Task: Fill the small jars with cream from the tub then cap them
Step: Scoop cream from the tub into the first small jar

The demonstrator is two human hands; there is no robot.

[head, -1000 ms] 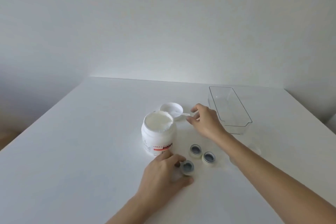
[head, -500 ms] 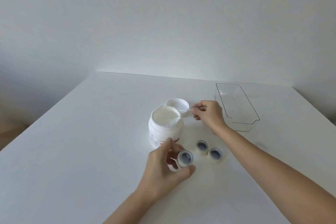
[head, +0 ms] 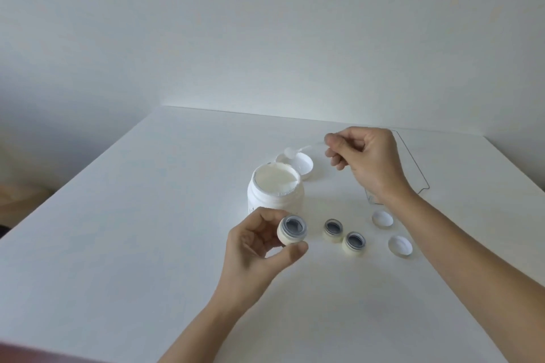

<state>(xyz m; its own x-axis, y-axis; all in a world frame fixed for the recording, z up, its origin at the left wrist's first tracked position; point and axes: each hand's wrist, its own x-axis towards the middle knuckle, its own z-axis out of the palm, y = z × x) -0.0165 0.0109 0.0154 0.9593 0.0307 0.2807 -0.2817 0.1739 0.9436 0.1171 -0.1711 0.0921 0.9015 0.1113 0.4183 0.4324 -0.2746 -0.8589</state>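
Jar lifted, spoon raised
The left hand (head: 259, 247) pinches an empty small jar (head: 292, 230) above the table (head: 132, 230) — the right hand (head: 365, 159) grips a spoon (head: 295, 151) over the tub's lid (head: 298, 165), behind the open cream tub (head: 275, 190).

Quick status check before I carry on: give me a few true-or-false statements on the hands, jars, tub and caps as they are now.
1. The left hand holds a small jar off the table. True.
2. The tub is capped. False: it is open, showing cream; its lid lies behind it.
3. The right hand holds a spoon. True.
4. All three small jars are capped. False: all are open; two caps lie on the table.
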